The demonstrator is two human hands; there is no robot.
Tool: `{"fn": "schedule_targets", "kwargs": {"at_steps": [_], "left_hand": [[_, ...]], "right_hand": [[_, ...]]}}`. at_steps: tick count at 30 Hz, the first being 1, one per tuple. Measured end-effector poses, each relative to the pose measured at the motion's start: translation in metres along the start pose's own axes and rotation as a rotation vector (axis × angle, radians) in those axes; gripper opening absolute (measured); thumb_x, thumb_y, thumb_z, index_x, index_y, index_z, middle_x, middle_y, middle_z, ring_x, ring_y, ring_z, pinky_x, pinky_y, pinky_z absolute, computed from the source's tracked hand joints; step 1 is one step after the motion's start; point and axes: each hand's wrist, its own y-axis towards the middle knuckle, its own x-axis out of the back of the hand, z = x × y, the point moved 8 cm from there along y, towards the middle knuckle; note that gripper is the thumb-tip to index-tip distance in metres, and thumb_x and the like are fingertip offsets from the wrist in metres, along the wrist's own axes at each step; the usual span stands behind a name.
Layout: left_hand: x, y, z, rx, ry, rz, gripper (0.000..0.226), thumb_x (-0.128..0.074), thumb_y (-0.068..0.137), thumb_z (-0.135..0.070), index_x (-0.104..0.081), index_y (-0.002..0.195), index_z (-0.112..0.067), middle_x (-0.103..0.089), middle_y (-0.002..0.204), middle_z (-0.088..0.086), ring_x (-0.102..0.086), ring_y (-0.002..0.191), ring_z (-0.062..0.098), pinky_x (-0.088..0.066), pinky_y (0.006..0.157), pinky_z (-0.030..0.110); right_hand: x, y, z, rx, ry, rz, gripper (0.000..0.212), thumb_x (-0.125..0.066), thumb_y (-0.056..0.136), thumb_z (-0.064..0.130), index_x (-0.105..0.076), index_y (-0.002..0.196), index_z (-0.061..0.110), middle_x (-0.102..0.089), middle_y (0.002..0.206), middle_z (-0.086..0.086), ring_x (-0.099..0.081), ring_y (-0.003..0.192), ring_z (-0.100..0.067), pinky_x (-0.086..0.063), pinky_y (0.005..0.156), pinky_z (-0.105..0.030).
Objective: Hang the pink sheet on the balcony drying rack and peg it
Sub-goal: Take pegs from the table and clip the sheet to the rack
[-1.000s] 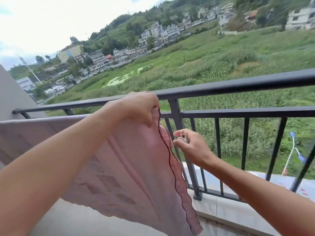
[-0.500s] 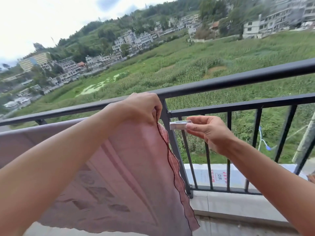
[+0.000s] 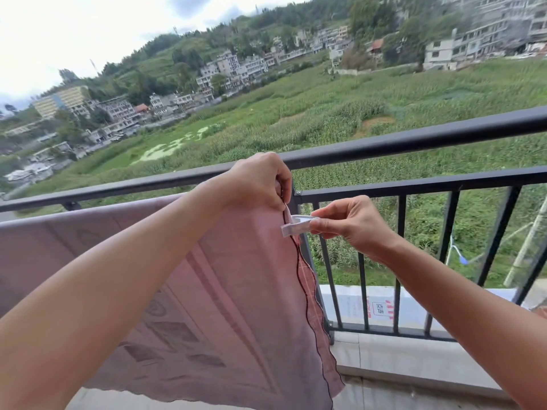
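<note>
The pink sheet (image 3: 225, 291) hangs over a bar just inside the black balcony railing (image 3: 384, 146), its dark scalloped edge running down the right side. My left hand (image 3: 257, 182) pinches the sheet's top right corner against the bar beside a railing post. My right hand (image 3: 352, 223) pinches a white clothes peg (image 3: 296, 225), whose jaws touch the sheet's edge just below my left fingers. The bar under the sheet is hidden by fabric.
Vertical railing bars (image 3: 401, 261) fill the right half, above a concrete ledge (image 3: 399, 359). Beyond lie green fields and hillside buildings. The balcony floor (image 3: 88, 400) shows below the sheet's hem.
My right hand has risen from below the lower rail and brought the white peg leftward to the sheet's edge. My left hand stays on the sheet's corner.
</note>
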Motion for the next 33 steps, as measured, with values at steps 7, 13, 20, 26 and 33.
{"fn": "schedule_targets", "kwargs": {"at_steps": [7,13,20,26,33], "left_hand": [[0.002,-0.001,0.001,0.005,-0.015,-0.051,0.010,-0.079,0.068,-0.018,-0.072,0.071,-0.024,-0.066,0.074,-0.010,-0.058,0.075,0.003,-0.054,0.074,0.035],[0.047,-0.035,0.002,-0.049,-0.348,-0.690,0.018,-0.075,0.082,-0.032,-0.066,0.089,-0.018,-0.064,0.067,-0.002,-0.058,0.058,0.011,-0.051,0.058,0.031],[-0.020,-0.119,0.002,0.149,-0.644,-0.604,0.019,-0.060,0.092,-0.039,-0.052,0.089,-0.022,-0.054,0.060,0.002,-0.049,0.045,0.017,-0.045,0.045,0.036],[-0.214,-0.155,0.042,0.426,-0.744,0.187,0.052,-0.045,0.087,-0.008,-0.031,0.125,-0.041,-0.039,0.081,-0.001,-0.038,0.060,0.012,-0.043,0.053,0.031],[-0.263,-0.171,0.055,0.579,-0.911,0.054,0.040,-0.076,0.081,-0.015,-0.048,0.109,-0.022,-0.063,0.099,0.006,-0.061,0.058,0.017,-0.045,0.050,0.027]], "right_hand": [[-0.017,0.005,-0.007,0.000,-0.062,0.007,0.034,-0.082,0.073,0.014,-0.072,0.104,0.005,-0.076,0.090,-0.014,-0.070,0.073,-0.016,-0.056,0.060,-0.030],[-0.003,-0.006,-0.006,-0.028,-0.224,0.005,0.088,-0.079,0.065,0.047,-0.044,0.143,0.026,-0.060,0.123,0.003,-0.067,0.102,-0.013,-0.058,0.072,-0.027],[0.028,-0.038,-0.022,-0.055,-0.244,-0.123,0.034,-0.068,0.086,0.025,-0.063,0.117,0.012,-0.072,0.097,-0.006,-0.071,0.080,-0.013,-0.052,0.058,-0.018],[0.000,-0.071,-0.075,-0.182,-0.319,-0.005,0.018,-0.070,0.088,0.016,-0.071,0.101,0.005,-0.073,0.086,-0.010,-0.068,0.075,-0.016,-0.046,0.053,-0.011],[-0.028,-0.104,-0.131,-0.284,-0.463,0.061,0.015,-0.074,0.085,0.024,-0.075,0.093,0.012,-0.069,0.069,0.004,-0.055,0.054,0.000,-0.040,0.048,-0.014]]}}
